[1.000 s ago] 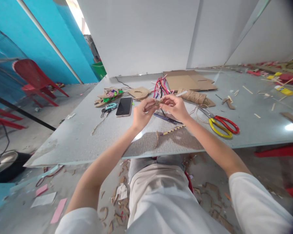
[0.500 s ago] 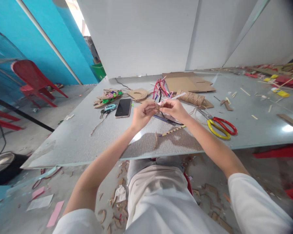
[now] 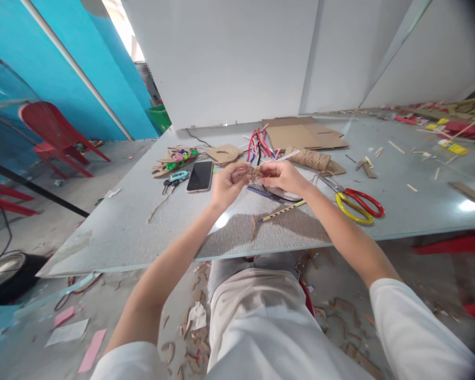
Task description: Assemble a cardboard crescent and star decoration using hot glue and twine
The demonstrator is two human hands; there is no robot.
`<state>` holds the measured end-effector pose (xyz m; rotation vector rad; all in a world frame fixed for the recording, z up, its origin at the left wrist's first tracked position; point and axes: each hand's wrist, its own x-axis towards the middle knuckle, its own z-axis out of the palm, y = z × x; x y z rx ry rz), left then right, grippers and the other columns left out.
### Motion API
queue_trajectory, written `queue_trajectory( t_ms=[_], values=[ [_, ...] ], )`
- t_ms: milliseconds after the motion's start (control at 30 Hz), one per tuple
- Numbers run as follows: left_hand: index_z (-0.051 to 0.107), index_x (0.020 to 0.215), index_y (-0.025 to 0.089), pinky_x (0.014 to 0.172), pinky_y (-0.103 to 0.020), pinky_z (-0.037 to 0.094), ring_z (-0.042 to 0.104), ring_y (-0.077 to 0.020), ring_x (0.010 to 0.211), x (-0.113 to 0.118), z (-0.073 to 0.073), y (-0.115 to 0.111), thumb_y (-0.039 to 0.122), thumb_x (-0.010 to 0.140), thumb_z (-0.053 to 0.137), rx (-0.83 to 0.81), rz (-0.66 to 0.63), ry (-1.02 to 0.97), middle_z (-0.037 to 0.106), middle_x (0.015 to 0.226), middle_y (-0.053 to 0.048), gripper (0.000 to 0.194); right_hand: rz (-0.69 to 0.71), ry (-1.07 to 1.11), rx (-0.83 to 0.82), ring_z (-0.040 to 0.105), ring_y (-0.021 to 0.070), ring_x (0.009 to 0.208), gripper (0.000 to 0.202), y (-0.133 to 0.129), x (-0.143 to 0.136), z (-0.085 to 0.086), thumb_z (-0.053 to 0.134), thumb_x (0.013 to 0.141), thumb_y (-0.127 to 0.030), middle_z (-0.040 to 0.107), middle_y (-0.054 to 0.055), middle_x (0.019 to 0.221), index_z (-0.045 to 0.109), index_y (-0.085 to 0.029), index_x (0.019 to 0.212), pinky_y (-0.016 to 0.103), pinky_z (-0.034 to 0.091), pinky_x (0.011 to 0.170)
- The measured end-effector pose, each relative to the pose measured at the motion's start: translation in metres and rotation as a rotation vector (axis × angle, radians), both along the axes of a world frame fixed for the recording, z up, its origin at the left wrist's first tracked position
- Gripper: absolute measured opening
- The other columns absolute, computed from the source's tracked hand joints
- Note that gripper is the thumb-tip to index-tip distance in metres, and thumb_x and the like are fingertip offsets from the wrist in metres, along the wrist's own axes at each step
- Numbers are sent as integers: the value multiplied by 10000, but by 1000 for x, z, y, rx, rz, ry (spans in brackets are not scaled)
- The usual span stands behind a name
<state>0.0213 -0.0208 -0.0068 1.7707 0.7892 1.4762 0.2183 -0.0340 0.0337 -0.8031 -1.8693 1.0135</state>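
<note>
Between my two hands is a small brown piece of twine work (image 3: 255,173), its exact shape partly hidden by the fingers. My left hand (image 3: 231,182) pinches its left side, and my right hand (image 3: 281,177) grips its right side. Both hands hover above the table near its middle. Just below them lie a blue pen (image 3: 263,194) and a yellow striped pencil (image 3: 283,211). A roll of brown twine (image 3: 311,158) rests beyond my right hand. Scissors (image 3: 358,203) with red and yellow handles lie to the right of it.
A phone (image 3: 200,176) and keys (image 3: 174,181) lie left of my hands. Behind stand colourful pipe cleaners (image 3: 258,142) and cardboard sheets (image 3: 301,133). The glass tabletop (image 3: 122,232) ends close to my body. Wood scraps and a glue bottle (image 3: 454,147) are at the right.
My hands have drawn slightly apart, and more of the brown twine piece shows between them. The things on the table stay where they were.
</note>
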Motion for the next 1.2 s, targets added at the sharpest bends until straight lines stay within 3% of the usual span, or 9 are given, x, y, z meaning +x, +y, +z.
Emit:
queue_trajectory(
  t_ms=[233, 600, 767, 933, 1067, 1200],
  values=[
    [674, 1027, 178, 800, -300, 627, 751, -204, 905, 4, 6, -12, 236, 771, 716, 64, 125, 114, 769, 970, -76, 266, -170, -69, 40, 515, 119, 627, 393, -7, -5, -2, 724, 736, -530, 611, 19, 715, 680, -143, 791, 267, 399, 588],
    [684, 1002, 169, 627, -221, 593, 712, -121, 634, 5, 4, -14, 250, 752, 722, 38, 131, 112, 768, 940, -68, 266, -240, -123, 158, 461, 130, 634, 291, -3, -14, -17, 570, 867, -454, 564, 10, 710, 614, -172, 809, 272, 344, 599],
    [682, 998, 169, 668, -241, 612, 730, -148, 744, 3, 0, -7, 316, 741, 743, 18, 98, 59, 760, 935, -71, 302, -212, -106, 138, 466, 134, 629, 470, -2, -13, -16, 543, 851, -647, 543, 3, 675, 589, -184, 779, 279, 359, 611],
    [650, 994, 159, 676, -281, 631, 737, -191, 861, 2, 1, 0, 379, 728, 751, -34, 51, -29, 746, 954, -83, 360, -171, -108, 102, 508, 138, 648, 684, -3, -9, -10, 328, 849, -822, 565, 29, 672, 547, -194, 691, 283, 393, 638],
    [640, 994, 168, 680, -268, 622, 734, -177, 842, 1, 3, 1, 353, 716, 757, -30, 68, -71, 741, 931, -73, 354, -284, -130, 132, 573, 162, 683, 705, -6, -6, -3, 315, 858, -819, 629, 57, 744, 617, -184, 817, 294, 431, 664],
    [637, 1016, 178, 692, -242, 604, 716, -138, 790, -2, 4, 3, 350, 754, 720, -9, 94, -67, 723, 934, -57, 324, -559, -282, 399, 566, 180, 682, 604, -27, 14, 8, 259, 965, -671, 572, 46, 656, 584, -208, 755, 311, 430, 692]
  ],
)
